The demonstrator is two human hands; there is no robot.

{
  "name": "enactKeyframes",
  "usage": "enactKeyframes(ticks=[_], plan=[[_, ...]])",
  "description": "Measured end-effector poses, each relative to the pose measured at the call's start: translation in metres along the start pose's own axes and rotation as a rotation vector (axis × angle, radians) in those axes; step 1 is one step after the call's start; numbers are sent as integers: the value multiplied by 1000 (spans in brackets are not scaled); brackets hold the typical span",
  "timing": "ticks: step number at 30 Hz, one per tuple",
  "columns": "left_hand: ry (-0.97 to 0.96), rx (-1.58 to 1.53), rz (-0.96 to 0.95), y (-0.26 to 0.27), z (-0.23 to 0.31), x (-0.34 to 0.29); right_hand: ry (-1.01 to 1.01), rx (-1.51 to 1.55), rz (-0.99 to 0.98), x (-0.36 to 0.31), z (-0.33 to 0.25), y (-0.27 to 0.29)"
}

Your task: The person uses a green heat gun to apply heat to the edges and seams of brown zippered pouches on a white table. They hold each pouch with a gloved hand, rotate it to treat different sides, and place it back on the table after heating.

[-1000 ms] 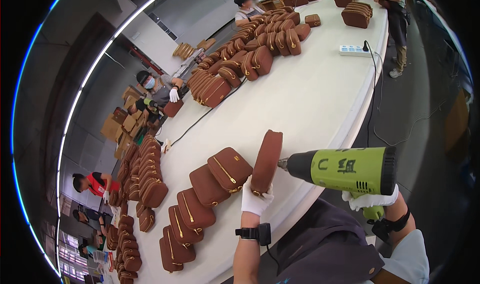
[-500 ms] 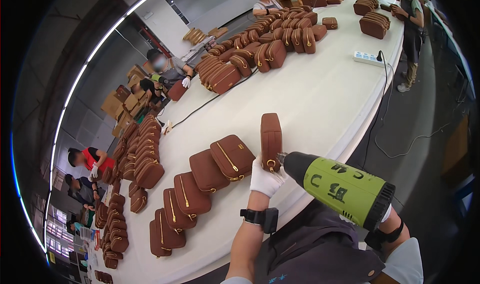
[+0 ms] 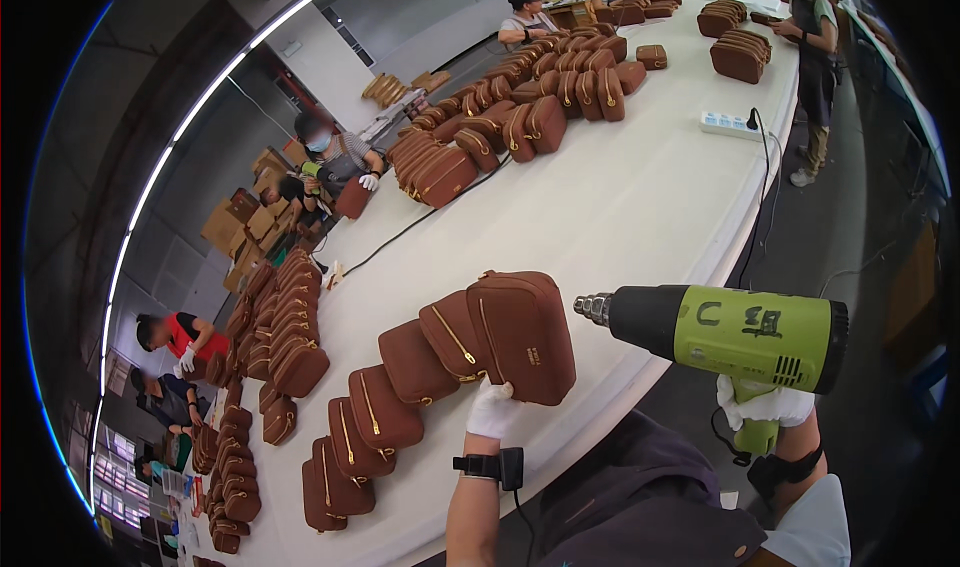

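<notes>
My left hand [image 3: 493, 409], in a white glove, grips the lower edge of a brown bag [image 3: 535, 342] with a zipper along its side. The bag is held up with its broad face showing, partly over a row of similar bags [image 3: 400, 407] on the table. In my right hand [image 3: 785, 405], also gloved, is a green and black heat gun [image 3: 755, 335] held by its handle. Its metal nozzle [image 3: 593, 308] points left at the bag, with a small gap between them. Some fingers of the left hand are hidden behind the bag.
A long white table [image 3: 610, 207] stretches away, bearing many brown bags [image 3: 440, 175] in rows. A white power strip [image 3: 730, 125] with a black cord [image 3: 762, 207] lies near the right edge. Other people work along the table, one [image 3: 340, 157] holding a bag at the left.
The bag has turned from its narrow side to its broad face and come slightly lower. The heat gun has swung level and moved right, its nozzle farther from my left hand.
</notes>
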State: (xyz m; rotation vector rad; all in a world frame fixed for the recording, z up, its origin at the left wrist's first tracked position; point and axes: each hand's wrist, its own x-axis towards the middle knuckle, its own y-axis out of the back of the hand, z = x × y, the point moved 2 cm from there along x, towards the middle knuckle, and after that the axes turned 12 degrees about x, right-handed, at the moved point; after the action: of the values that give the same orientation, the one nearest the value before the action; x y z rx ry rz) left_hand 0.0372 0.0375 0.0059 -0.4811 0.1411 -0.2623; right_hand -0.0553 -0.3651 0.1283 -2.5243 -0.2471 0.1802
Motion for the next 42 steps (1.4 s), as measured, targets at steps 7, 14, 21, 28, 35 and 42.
enactKeyframes(ticks=[7, 14, 21, 28, 35, 42], plan=[[-235, 786, 424, 11, 7, -3, 44, 115, -14, -3, 3, 0], [-509, 1213, 562, 1, 14, -7, 6, 34, 5, -3, -2, 1], [-756, 1853, 523, -81, 31, -18, 63, 103, -1, 0, 18, 25], [-633, 1788, 474, -106, 20, -11, 25, 254, -121, -20, 44, 40], [-682, 1750, 505, -104, 18, -9, -33, 220, -56, -18, 45, 33], [-488, 1829, 510, -117, 25, -6, -57, 415, -17, -27, 59, 44]])
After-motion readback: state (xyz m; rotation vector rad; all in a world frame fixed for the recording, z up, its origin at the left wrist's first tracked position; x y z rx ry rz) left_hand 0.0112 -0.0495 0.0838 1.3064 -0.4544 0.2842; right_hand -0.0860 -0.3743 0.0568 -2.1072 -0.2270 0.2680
